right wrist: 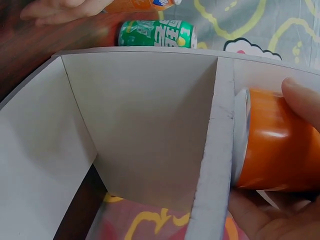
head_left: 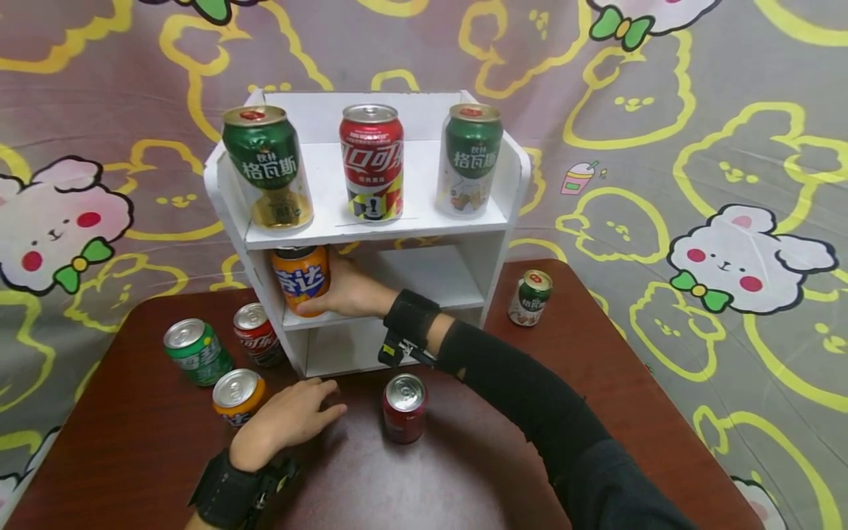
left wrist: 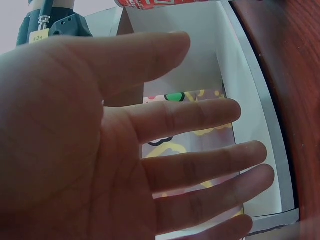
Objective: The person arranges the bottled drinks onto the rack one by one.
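Our right hand grips the orange can at the nine o'clock end of the middle shelf; our left hand, at six o'clock from it, is empty, fingers spread. We expect smooth, stiff, dentable metal, best held round the waist.

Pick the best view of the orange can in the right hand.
Head: the orange can, partly covered by the right hand, shows its label. Right wrist: closer, but only plain side and silver rim, cut off. Left wrist: none of it.
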The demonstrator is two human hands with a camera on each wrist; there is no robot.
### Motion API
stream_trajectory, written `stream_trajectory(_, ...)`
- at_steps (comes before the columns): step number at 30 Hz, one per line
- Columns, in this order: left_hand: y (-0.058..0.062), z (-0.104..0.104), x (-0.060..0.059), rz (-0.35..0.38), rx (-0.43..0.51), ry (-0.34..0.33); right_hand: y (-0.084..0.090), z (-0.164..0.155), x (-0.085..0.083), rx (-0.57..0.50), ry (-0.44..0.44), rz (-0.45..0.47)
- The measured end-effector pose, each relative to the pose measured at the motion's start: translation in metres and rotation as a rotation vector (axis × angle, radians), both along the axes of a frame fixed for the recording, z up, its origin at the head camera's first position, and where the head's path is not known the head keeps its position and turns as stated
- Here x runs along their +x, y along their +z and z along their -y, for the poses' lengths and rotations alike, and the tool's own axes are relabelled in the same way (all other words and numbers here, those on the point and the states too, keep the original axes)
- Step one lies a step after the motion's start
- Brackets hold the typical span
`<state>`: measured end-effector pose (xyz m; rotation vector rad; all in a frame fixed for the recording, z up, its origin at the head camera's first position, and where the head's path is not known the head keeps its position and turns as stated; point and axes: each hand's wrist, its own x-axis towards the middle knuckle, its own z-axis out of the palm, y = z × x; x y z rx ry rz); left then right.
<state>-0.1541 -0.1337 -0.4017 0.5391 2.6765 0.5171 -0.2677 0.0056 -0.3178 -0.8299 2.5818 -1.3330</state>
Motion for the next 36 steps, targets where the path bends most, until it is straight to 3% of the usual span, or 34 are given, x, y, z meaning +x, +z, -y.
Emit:
stream_trajectory(9, -0.001, 0.002, -0.001, 0.01, 0.002, -0.001, 0.003, -0.021, 0.0, -0.002, 0.081, -0.018)
stream_trajectory(15, -0.004, 0.003, 0.0, 0.011, 0.01, 0.006, 0.013, -0.057, 0.009, 0.074, 0.028, -0.01)
stream_trajectory(18, -0.005, 0.003, 0.001, -0.001, 0.011, 0.005, 0.013, -0.078, 0.015, 0.051, 0.018, 0.034)
stream_trajectory(29, -0.001, 0.003, 0.001, -0.006, 0.012, -0.001, -0.008, -0.135, 0.045, -0.024, 0.108, -0.015)
stream_trajectory(36, -0.002, 0.003, 0.0, -0.009, 0.015, 0.003, -0.026, -0.156, 0.062, -0.041, 0.169, 0.005)
